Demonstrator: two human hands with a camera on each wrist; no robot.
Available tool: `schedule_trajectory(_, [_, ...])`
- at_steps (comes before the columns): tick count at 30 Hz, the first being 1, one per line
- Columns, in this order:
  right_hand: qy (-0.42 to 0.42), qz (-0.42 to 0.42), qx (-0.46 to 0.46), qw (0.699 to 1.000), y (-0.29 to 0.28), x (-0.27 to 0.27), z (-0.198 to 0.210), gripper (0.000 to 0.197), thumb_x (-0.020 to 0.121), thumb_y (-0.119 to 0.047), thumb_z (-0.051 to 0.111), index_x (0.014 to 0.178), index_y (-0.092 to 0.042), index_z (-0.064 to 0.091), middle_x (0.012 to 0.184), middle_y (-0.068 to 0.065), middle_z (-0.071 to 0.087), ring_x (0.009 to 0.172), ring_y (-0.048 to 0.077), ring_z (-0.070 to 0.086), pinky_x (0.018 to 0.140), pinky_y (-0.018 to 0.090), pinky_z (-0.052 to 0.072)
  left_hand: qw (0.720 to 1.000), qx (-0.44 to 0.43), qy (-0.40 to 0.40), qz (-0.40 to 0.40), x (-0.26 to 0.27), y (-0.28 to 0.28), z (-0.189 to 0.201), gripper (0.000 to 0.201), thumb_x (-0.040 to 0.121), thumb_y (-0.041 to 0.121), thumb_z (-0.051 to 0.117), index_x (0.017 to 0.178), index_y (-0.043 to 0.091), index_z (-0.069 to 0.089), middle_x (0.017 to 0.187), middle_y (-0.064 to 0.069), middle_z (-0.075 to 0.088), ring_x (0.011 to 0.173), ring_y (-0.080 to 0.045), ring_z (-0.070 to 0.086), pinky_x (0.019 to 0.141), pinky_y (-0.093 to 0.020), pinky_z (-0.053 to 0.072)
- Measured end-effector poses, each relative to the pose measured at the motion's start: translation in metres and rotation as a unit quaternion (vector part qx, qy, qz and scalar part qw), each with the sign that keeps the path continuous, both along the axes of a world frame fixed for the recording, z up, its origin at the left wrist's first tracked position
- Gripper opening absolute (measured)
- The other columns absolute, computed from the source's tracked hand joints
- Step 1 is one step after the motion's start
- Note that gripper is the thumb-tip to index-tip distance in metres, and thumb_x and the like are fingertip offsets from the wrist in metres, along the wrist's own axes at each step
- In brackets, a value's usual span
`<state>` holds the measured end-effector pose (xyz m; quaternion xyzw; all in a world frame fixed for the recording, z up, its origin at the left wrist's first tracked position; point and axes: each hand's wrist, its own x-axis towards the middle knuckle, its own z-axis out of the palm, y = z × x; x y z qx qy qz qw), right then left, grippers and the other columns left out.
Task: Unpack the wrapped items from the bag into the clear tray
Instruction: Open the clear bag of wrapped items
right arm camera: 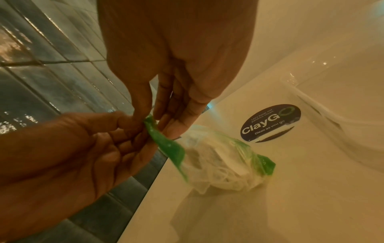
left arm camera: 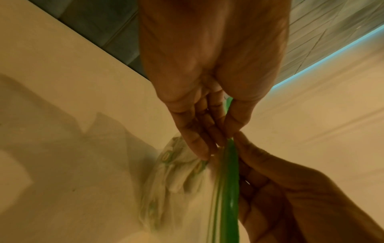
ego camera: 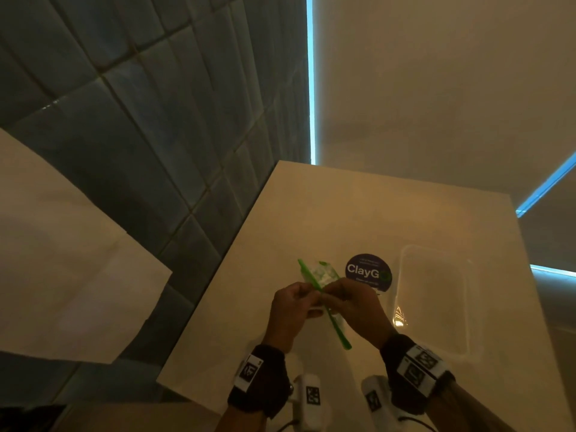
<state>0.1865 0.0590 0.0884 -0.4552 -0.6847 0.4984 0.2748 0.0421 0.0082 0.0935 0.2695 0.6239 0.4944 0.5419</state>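
Observation:
A clear zip bag (ego camera: 321,273) with a green zip strip (ego camera: 338,330) hangs just above the cream table (ego camera: 280,229). Both hands hold it at its mouth. My left hand (ego camera: 307,296) pinches one side of the strip and my right hand (ego camera: 332,296) pinches the other, fingertips close together. In the right wrist view the bag (right arm camera: 218,162) bulges with white wrapped items, and the strip (right arm camera: 166,143) runs out from between the fingers. The left wrist view shows the wrapped items (left arm camera: 176,172) with green print, beside the strip (left arm camera: 228,180). The clear tray (ego camera: 408,269) lies to the right of my hands.
A round dark ClayGo sticker (ego camera: 367,271) lies on the table between bag and tray. Grey-blue floor tiles (ego camera: 156,135) show past the table's left edge. Another cream surface (ego camera: 62,260) stands at the far left.

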Motion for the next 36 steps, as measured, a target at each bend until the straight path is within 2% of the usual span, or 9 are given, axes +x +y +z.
schedule_trajectory(4, [-0.04, 0.008, -0.001, 0.999, 0.004, 0.005, -0.001, 0.008, 0.087, -0.018, 0.068, 0.08, -0.016, 0.071, 0.071, -0.003, 0.07, 0.061, 0.002, 0.065, 0.061, 0.015, 0.051, 1.0, -0.006, -0.02, -0.021, 0.002, -0.004, -0.002, 0.017, 0.09, 0.006, 0.058, 0.103, 0.001, 0.068, 0.096, -0.013, 0.072, 0.086, -0.02, 0.07, 0.08, -0.033, 0.058])
schedule_trajectory(10, [-0.064, 0.024, -0.013, 0.998, 0.003, 0.005, 0.002, 0.011, 0.091, -0.012, 0.062, 0.081, -0.013, 0.068, 0.075, -0.003, 0.067, 0.062, 0.001, 0.062, 0.061, 0.011, 0.049, 0.996, -0.013, -0.083, -0.038, 0.008, -0.007, -0.001, 0.026, 0.094, 0.009, 0.046, 0.109, 0.003, 0.066, 0.103, -0.017, 0.071, 0.092, -0.027, 0.068, 0.084, -0.037, 0.057])
schedule_trajectory(14, [-0.111, 0.036, 0.059, 0.991, -0.003, 0.001, 0.004, 0.011, 0.093, -0.015, 0.059, 0.083, -0.014, 0.063, 0.072, -0.009, 0.059, 0.062, 0.002, 0.053, 0.061, 0.009, 0.044, 0.998, -0.025, 0.038, -0.043, 0.01, -0.003, -0.003, 0.026, 0.095, 0.027, 0.057, 0.101, 0.005, 0.067, 0.094, -0.011, 0.07, 0.084, -0.019, 0.068, 0.071, -0.028, 0.059])
schedule_trajectory(17, [-0.125, 0.038, 0.085, 0.988, -0.002, 0.002, 0.007, 0.013, 0.094, -0.012, 0.056, 0.082, -0.014, 0.058, 0.07, -0.011, 0.054, 0.061, 0.003, 0.049, 0.059, 0.011, 0.042, 0.993, -0.013, 0.102, -0.055, 0.006, -0.001, -0.003, 0.019, 0.09, 0.025, 0.064, 0.097, 0.008, 0.07, 0.085, -0.009, 0.07, 0.069, -0.014, 0.064, 0.068, -0.028, 0.059])
schedule_trajectory(23, [-0.18, 0.093, 0.117, 0.972, 0.004, -0.001, 0.012, 0.011, 0.09, -0.002, 0.052, 0.082, -0.01, 0.054, 0.075, -0.003, 0.055, 0.068, 0.018, 0.052, 0.061, 0.032, 0.045, 0.976, 0.002, 0.206, -0.074, 0.002, 0.004, 0.0, 0.023, 0.088, 0.029, 0.066, 0.088, 0.006, 0.068, 0.073, -0.007, 0.069, 0.063, -0.013, 0.063, 0.068, -0.036, 0.057])
schedule_trajectory(26, [-0.216, 0.118, 0.111, 0.963, 0.003, -0.002, 0.013, 0.016, 0.088, 0.0, 0.053, 0.084, -0.015, 0.049, 0.078, -0.011, 0.046, 0.071, 0.011, 0.046, 0.064, 0.023, 0.042, 0.969, -0.009, 0.229, -0.095, 0.003, 0.005, 0.002, 0.029, 0.087, 0.034, 0.066, 0.089, 0.005, 0.066, 0.073, -0.005, 0.067, 0.06, -0.011, 0.061, 0.063, -0.029, 0.055])
schedule_trajectory(29, [-0.245, 0.139, 0.119, 0.952, 0.001, -0.005, 0.015, 0.017, 0.087, 0.0, 0.052, 0.089, -0.015, 0.048, 0.089, -0.005, 0.051, 0.08, 0.015, 0.051, 0.068, 0.024, 0.046, 0.961, -0.015, 0.253, -0.115, 0.003, 0.006, 0.005, 0.03, 0.088, 0.039, 0.064, 0.084, 0.009, 0.066, 0.073, -0.006, 0.068, 0.06, -0.013, 0.061, 0.064, -0.031, 0.054])
schedule_trajectory(33, [-0.267, 0.125, 0.133, 0.946, 0.0, -0.011, 0.011, 0.01, 0.09, -0.007, 0.053, 0.094, -0.015, 0.048, 0.091, -0.006, 0.045, 0.081, 0.011, 0.046, 0.062, 0.016, 0.036, 0.954, -0.008, 0.275, -0.12, 0.001, 0.007, 0.013, 0.025, 0.084, 0.034, 0.065, 0.071, 0.013, 0.064, 0.065, -0.004, 0.066, 0.057, -0.015, 0.061, 0.061, -0.032, 0.053])
schedule_trajectory(36, [-0.306, 0.048, 0.117, 0.944, 0.031, 0.015, -0.002, 0.022, 0.092, -0.015, 0.057, 0.112, -0.006, 0.055, 0.107, 0.001, 0.052, 0.1, 0.018, 0.053, 0.083, 0.018, 0.041, 0.954, -0.019, 0.278, -0.112, -0.005, -0.007, 0.012, 0.025, 0.07, 0.026, 0.062, 0.054, 0.018, 0.045, 0.049, 0.0, 0.054, 0.051, -0.017, 0.059, 0.053, -0.031, 0.046])
